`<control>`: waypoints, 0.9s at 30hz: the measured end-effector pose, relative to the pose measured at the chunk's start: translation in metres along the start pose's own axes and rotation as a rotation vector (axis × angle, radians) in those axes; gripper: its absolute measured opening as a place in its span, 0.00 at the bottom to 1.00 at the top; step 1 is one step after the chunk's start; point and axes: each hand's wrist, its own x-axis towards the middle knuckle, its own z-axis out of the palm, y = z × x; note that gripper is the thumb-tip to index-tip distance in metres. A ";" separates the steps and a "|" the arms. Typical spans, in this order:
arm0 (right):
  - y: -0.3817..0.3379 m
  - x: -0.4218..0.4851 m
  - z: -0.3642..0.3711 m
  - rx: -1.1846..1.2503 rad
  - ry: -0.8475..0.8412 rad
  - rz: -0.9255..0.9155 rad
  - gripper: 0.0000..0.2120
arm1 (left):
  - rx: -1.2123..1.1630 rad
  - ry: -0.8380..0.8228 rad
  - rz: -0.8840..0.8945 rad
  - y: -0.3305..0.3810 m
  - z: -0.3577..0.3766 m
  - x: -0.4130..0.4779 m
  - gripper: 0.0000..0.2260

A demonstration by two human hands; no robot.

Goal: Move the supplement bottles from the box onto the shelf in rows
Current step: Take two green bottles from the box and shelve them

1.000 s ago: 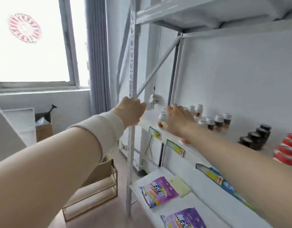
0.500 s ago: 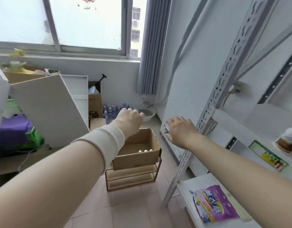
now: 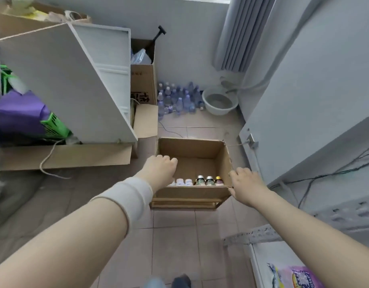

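Both hands reach toward an open cardboard box [image 3: 189,150] sitting on a low wooden rack [image 3: 185,204] on the tiled floor. The left hand [image 3: 158,171] hovers over the box's left side, fingers curled loosely downward, holding nothing. The right hand [image 3: 245,187] is at the box's near right corner, fingers spread and empty (whether it touches the cardboard I cannot tell). Between the 2 hands, along the box's near wall, stand the supplement bottles [image 3: 197,181]: 3 white-capped ones just beside the left hand, 3 darker ones nearer the right.
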 end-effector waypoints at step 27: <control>0.018 0.328 0.238 0.276 -0.328 -0.127 0.33 | -1.114 -0.663 -0.600 0.085 0.274 0.344 0.26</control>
